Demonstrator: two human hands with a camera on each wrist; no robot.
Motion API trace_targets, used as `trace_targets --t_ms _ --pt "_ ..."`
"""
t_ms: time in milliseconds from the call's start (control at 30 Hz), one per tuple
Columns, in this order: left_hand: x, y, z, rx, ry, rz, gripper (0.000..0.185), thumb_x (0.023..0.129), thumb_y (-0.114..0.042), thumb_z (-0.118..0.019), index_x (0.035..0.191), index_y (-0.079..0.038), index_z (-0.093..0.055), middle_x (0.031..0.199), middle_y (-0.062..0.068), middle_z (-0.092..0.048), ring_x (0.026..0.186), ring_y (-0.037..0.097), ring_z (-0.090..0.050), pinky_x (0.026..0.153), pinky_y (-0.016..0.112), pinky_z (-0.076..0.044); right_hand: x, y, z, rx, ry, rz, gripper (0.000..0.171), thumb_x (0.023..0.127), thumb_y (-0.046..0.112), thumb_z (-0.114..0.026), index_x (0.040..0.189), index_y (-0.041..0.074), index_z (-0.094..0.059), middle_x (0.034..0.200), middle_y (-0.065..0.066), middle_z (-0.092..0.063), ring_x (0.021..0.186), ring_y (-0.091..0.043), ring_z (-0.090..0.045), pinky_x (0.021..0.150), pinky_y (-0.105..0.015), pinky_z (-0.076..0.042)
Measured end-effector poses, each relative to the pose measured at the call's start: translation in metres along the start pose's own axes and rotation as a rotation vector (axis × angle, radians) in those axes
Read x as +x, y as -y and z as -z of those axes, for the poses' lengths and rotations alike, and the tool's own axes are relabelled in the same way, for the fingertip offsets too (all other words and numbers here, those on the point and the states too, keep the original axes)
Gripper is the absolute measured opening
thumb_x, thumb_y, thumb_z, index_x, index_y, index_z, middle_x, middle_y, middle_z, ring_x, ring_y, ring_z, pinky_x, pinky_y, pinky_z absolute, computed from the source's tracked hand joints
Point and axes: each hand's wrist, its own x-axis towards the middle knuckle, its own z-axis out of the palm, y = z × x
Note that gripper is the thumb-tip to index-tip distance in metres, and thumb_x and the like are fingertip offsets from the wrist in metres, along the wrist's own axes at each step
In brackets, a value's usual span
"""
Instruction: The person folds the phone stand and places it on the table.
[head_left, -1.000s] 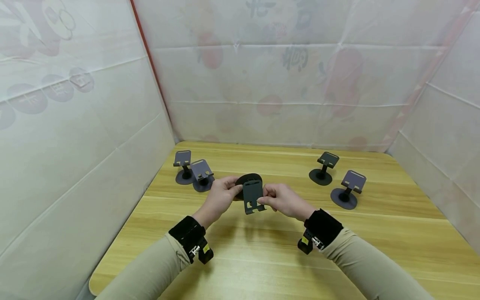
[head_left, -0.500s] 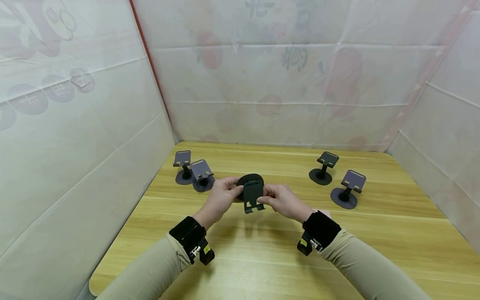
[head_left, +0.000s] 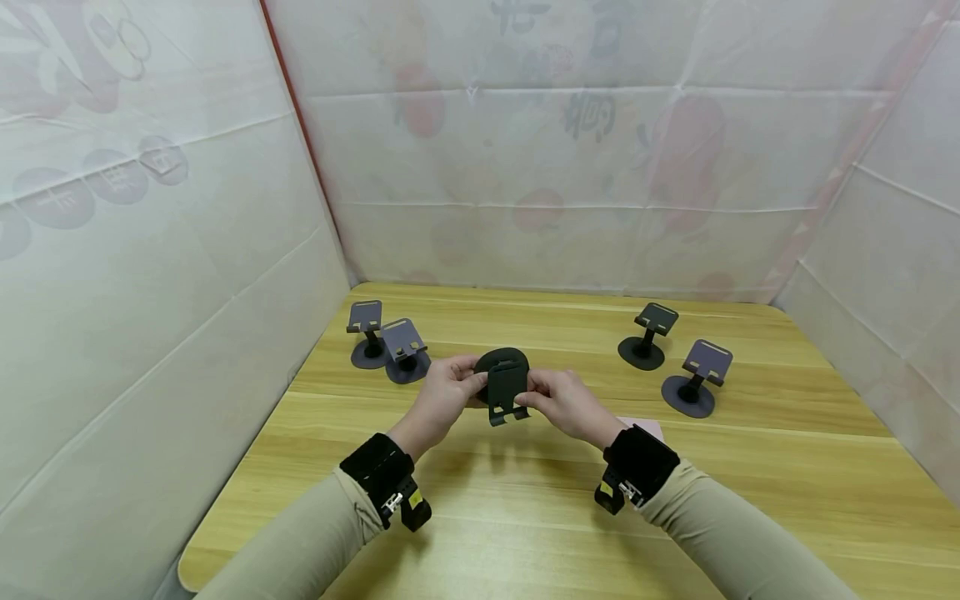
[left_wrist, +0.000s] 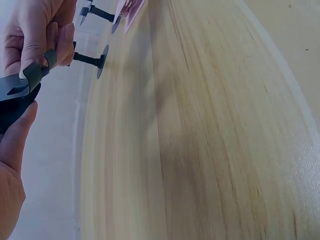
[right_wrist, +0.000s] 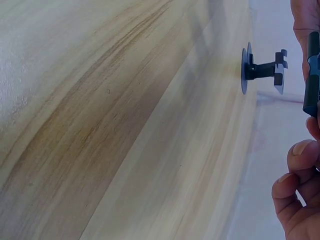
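Evidently the dark grey folding phone stand with round base [head_left: 504, 385], held over the middle of the wooden counter [head_left: 525, 517], is light, rigid and hinged; left hand [head_left: 442, 392] and right hand [head_left: 564, 402] each pinch a plate edge, best gripped there

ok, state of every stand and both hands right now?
Black phone stand: held above the table, gripped from both sides, cradle folded toward its round base.
Left hand: grips the stand's left side.
Right hand: pinches the cradle's right edge.
Two left stands: upright, side by side on the table.
Two right stands: upright, apart.
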Motion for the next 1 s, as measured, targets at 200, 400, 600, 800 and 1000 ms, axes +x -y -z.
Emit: trace_targets --t_ms 200,400,600,800,1000 --pt "0.001 0.000 0.001 0.003 -0.007 0.028 0.024 0.104 -0.003 -0.057 0.124 0.005 -0.068 0.111 0.023 -0.074 0.096 0.029 -0.075 0.083 0.041 -0.062 0.000 0.000 -0.001 -0.012 0.000 -0.006 0.025 0.099 0.017 -0.070 0.079 0.013 -0.055 0.058 0.008 -0.038 0.049 -0.004 -0.031 0.051 -0.023 -0.028" --pt "0.003 -0.002 0.000 0.014 -0.011 0.048 0.026 0.104 -0.004 -0.056 0.126 0.005 -0.067 0.112 0.024 -0.073 0.096 0.030 -0.075 0.084 0.043 -0.062 0.000 0.003 0.000 -0.033 -0.002 -0.018 0.025 0.099 0.019 -0.070 0.079 0.013 -0.056 0.058 0.009 -0.038 0.051 -0.006 -0.031 0.052 -0.022 -0.027" --pt "0.006 0.000 -0.003 0.008 -0.017 0.075 0.027 0.104 -0.003 -0.056 0.127 0.005 -0.066 0.112 0.024 -0.074 0.093 0.028 -0.075 0.082 0.041 -0.063 -0.001 0.003 0.004 -0.044 0.040 -0.069 0.024 0.099 0.023 -0.070 0.080 0.013 -0.059 0.058 0.008 -0.040 0.051 -0.008 -0.033 0.052 -0.024 -0.028" --pt "0.009 0.004 -0.007 -0.033 -0.004 0.124 0.026 0.105 -0.003 -0.054 0.129 0.003 -0.063 0.107 0.020 -0.075 0.083 0.022 -0.075 0.077 0.039 -0.063 -0.003 0.004 0.012 -0.088 0.100 -0.111 0.024 0.099 0.026 -0.071 0.080 0.014 -0.061 0.058 0.007 -0.041 0.051 -0.009 -0.036 0.052 -0.024 -0.030" --pt "0.011 0.008 -0.013 -0.060 0.025 0.162 0.026 0.105 -0.003 -0.054 0.130 0.001 -0.061 0.106 0.019 -0.075 0.081 0.023 -0.075 0.075 0.039 -0.063 -0.007 0.008 0.030 -0.101 0.133 -0.126 0.032 0.102 0.038 -0.065 0.079 0.015 -0.063 0.059 0.006 -0.040 0.052 -0.011 -0.036 0.054 -0.026 -0.031"
